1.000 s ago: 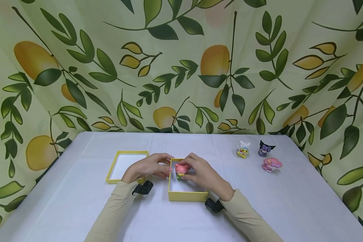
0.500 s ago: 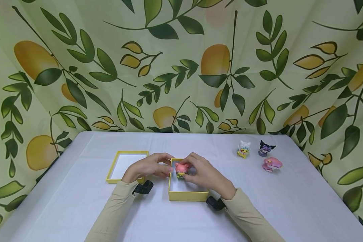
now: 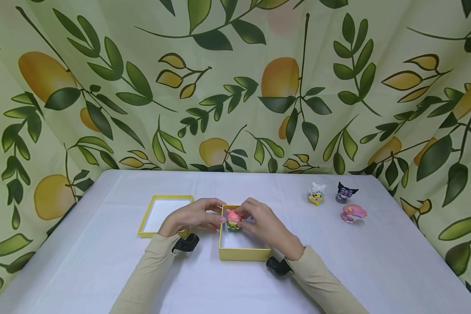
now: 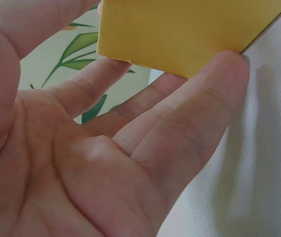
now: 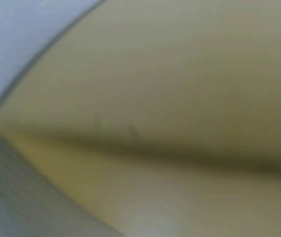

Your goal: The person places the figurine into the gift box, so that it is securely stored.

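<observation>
A small pink-headed toy figurine (image 3: 233, 218) with a yellow and green body stands in the far left part of an open yellow box (image 3: 245, 254). Thumb and fingers of my right hand (image 3: 266, 224) pinch it from its right side. At the box's far left corner, my left hand (image 3: 196, 215) grips the wall; in the left wrist view its fingers (image 4: 190, 113) reach the yellow box side (image 4: 180, 34), some passing behind the edge. Only the blurred yellow box wall (image 5: 180, 98) fills most of the right wrist view, so the right fingers are hidden there.
A shallow yellow-rimmed lid (image 3: 151, 218) with a white inside lies left of the box, partly behind the left hand. At the right back stand a white and yellow figurine (image 3: 316, 193), a black and purple one (image 3: 344, 192) and a pink one (image 3: 353, 213).
In the right hand's pinch, the pink-headed figurine has shifted slightly left inside the box and its front shows a little more. The left hand and box have hardly moved.
</observation>
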### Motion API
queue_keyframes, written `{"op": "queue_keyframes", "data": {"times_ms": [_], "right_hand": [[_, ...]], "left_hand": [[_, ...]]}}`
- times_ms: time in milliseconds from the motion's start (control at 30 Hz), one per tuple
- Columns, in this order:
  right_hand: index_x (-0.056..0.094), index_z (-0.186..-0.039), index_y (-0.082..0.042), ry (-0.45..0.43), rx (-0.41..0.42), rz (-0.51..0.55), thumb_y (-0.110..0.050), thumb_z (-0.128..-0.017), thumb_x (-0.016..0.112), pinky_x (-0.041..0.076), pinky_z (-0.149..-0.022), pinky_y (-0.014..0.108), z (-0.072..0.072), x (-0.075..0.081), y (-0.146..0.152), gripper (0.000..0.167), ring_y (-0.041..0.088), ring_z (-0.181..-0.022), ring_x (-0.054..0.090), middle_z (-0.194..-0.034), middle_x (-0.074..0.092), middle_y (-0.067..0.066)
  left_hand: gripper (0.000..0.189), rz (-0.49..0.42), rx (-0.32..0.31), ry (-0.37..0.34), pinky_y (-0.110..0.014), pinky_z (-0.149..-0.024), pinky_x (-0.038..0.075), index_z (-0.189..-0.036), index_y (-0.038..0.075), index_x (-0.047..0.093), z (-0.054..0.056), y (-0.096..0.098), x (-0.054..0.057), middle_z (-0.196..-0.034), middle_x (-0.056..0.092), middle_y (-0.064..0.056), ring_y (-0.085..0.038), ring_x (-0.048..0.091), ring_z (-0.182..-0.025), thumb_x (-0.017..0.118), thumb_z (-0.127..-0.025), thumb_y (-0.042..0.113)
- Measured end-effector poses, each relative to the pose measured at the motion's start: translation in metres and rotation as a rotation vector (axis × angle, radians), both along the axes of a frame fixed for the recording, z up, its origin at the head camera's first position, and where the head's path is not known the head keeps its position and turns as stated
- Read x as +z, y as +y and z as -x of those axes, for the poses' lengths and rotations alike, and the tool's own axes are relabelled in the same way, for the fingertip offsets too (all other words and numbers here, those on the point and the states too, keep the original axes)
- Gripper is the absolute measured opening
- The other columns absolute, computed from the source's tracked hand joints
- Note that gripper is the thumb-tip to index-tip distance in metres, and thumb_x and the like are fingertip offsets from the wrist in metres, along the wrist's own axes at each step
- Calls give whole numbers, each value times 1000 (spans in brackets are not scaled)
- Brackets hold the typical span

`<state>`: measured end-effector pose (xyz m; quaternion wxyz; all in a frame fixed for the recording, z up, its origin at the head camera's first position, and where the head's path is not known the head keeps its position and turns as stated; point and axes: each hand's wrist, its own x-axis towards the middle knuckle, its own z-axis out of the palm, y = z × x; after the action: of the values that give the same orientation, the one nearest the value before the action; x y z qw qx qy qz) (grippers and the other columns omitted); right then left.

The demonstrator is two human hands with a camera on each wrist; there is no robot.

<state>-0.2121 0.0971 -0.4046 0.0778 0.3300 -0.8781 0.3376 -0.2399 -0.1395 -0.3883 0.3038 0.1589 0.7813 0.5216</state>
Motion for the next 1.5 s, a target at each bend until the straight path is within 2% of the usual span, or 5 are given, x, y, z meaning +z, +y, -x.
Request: {"op": "queue_keyframes", "data": {"times_ms": [567, 867, 1100, 1500], "right_hand": [[73, -112, -9, -12, -13, -25, -8, -85, 78, 59, -76, 28, 1, 3, 0, 27, 15, -86, 67, -97, 70, 0], [73, -112, -12, 11, -36, -8, -11, -82, 80, 59, -75, 31, 1, 0, -1, 31, 14, -85, 66, -94, 70, -2], [72, -113, -11, -11, -49, -3, -8, -82, 79, 60, -78, 33, 0, 1, -2, 32, 14, -86, 67, -98, 71, 0], [73, -109, -11, 31, -63, 33, -7, -81, 80, 59, -77, 30, -1, -2, -3, 30, 15, -84, 68, -98, 73, 0]], "left_hand": [[52, -13, 5, -10, -39, -90, 60, -138, 0, 50, 1, 0, 1, -133, 55, -22, -21, 69, -92, 69, -93, 16], [50, -1, -13, 12, -40, -90, 60, -137, 0, 50, 1, 1, 3, -132, 56, -22, -22, 70, -93, 68, -94, 17], [51, 7, -9, 10, -39, -90, 60, -138, 1, 50, 1, 0, 2, -132, 57, -22, -21, 70, -92, 69, -94, 18], [50, 5, -9, 8, -40, -89, 61, -137, 1, 50, -1, 0, 2, -131, 57, -22, -21, 70, -91, 68, -94, 18]]}}
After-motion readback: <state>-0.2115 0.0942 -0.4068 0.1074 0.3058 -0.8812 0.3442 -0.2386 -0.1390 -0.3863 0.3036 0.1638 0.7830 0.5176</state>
